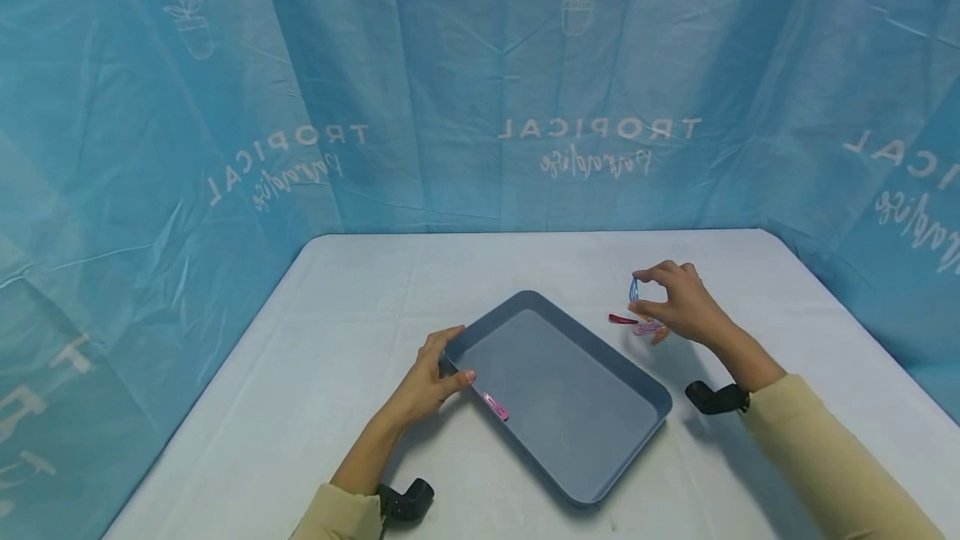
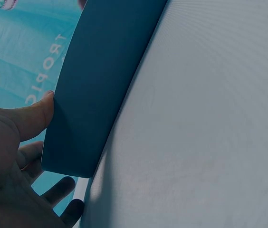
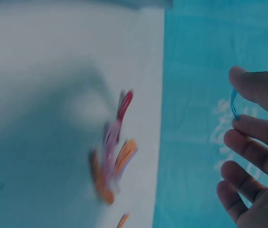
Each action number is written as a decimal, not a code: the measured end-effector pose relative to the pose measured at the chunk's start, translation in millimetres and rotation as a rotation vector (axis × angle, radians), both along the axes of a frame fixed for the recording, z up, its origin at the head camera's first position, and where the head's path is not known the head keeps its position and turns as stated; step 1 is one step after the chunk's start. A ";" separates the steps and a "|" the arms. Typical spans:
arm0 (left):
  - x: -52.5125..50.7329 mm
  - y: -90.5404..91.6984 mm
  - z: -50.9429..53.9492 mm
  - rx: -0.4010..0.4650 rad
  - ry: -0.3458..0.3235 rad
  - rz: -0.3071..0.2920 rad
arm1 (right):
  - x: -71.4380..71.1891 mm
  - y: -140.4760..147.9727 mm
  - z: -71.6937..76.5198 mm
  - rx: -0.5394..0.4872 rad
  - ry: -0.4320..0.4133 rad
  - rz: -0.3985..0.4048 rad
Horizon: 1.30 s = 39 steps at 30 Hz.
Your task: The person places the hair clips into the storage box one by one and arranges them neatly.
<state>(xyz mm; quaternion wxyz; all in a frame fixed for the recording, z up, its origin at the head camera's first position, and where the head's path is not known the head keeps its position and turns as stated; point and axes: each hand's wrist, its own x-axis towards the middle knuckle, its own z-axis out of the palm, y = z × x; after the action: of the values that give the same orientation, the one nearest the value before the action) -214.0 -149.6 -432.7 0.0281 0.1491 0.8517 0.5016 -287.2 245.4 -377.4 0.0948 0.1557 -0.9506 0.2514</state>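
A grey rectangular tray lies at an angle on the table. At its left corner my left hand grips the rim, thumb over the edge and fingers around the outside. In the left wrist view the left hand has its thumb against the tray wall. A pink hair clip rests inside the tray along the near left wall. Right of the tray, my right hand pinches a blue hair clip between thumb and index finger, raised above the table; its other fingers are apart in the right wrist view.
Below the right hand lies a small pile of hair clips: a red clip, a light purple clip and orange clips. A white cloth covers the table. Blue printed curtains hang around its back and sides.
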 end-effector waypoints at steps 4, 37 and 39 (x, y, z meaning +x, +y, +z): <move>0.2 0.1 0.4 -0.004 0.001 0.001 | 1.2 -15.1 6.0 -0.001 0.007 0.027; -1.5 0.0 -0.9 -0.007 0.011 -0.010 | 20.0 -102.9 11.4 0.049 0.121 0.325; -1.6 -0.2 -1.4 -0.008 0.014 -0.009 | 20.8 -107.6 9.5 0.058 0.128 0.353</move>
<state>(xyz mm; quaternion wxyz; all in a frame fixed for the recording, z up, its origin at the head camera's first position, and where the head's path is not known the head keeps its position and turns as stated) -215.6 -149.8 -434.1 0.0251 0.1563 0.8532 0.4969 -266.4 137.8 -367.9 0.1049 0.3384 -0.9074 0.2261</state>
